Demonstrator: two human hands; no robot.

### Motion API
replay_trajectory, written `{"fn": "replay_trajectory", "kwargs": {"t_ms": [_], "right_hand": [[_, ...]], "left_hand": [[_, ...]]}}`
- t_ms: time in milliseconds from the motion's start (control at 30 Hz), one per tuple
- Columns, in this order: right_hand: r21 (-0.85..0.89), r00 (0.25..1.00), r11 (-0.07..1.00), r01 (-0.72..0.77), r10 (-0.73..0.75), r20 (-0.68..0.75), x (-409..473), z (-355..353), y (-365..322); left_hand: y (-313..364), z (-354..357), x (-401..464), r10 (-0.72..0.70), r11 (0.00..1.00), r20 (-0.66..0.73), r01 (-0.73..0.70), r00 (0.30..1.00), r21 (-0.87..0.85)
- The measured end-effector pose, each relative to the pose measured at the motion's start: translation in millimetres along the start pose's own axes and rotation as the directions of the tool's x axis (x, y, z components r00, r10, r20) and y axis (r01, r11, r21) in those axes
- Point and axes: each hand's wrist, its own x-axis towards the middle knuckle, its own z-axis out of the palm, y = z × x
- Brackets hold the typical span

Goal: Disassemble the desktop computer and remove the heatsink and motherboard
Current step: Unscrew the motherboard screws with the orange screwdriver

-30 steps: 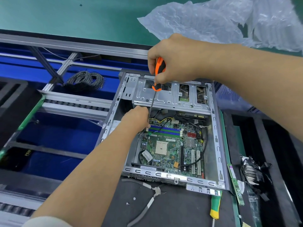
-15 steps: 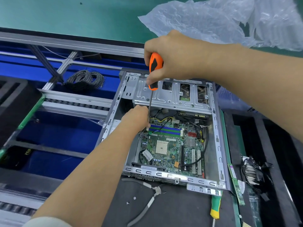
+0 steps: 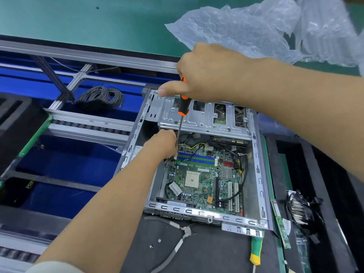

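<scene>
Lowered right hand (image 3: 212, 75) grips screwdriver (image 3: 183, 104) above motherboard (image 3: 204, 180) beside left hand (image 3: 163, 143)

— What's my dark mat (image 3: 214, 253) carrying, lower centre of frame?
— I see the open case (image 3: 258, 174), pliers (image 3: 178, 241) and two loose screws (image 3: 155, 243) below it, and a green-handled screwdriver (image 3: 256, 250) at lower right.

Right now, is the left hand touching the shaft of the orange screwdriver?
Cannot tell. In the head view the left hand sits right against the orange screwdriver's metal shaft near the motherboard, but its fingertips are hidden, so no contact or gap shows.
</scene>
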Motion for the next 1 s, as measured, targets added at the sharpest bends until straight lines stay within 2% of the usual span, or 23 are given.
{"fn": "replay_trajectory", "kwargs": {"t_ms": [167,367,467,600,867,1000], "right_hand": [[0.044,0.999,0.999,0.026,-0.028,0.036,0.2,-2.2,-4.1],[0.196,0.992,0.978,0.075,-0.092,0.08,1.5,-4.8,-3.2],[0.144,0.993,0.989,0.041,-0.056,0.105,3.3,-2.8,-1.2],[0.011,0.998,1.0,0.016,-0.017,0.057,5.3,-2.3,-5.2],[0.146,0.984,0.988,0.054,-0.077,0.158,4.6,-7.0,-3.9],[0.027,0.99,1.0,0.007,-0.01,0.14,6.3,-7.2,-5.8]], "left_hand": [[-1.7,2.0,0.8,-0.005,1.0,-0.021,0.005,1.0,0.003],[-1.7,2.3,2.0,-0.052,0.998,-0.058,0.054,0.997,0.03],[-1.0,3.2,2.7,-0.072,0.996,-0.072,0.075,0.995,0.041],[-1.6,3.5,3.8,-0.088,0.995,-0.055,0.09,0.995,0.034],[-1.1,1.9,1.8,-0.092,0.995,-0.043,0.093,0.995,0.036],[0.1,0.3,-0.6,-0.089,0.995,-0.032,0.09,0.996,0.049]]}}
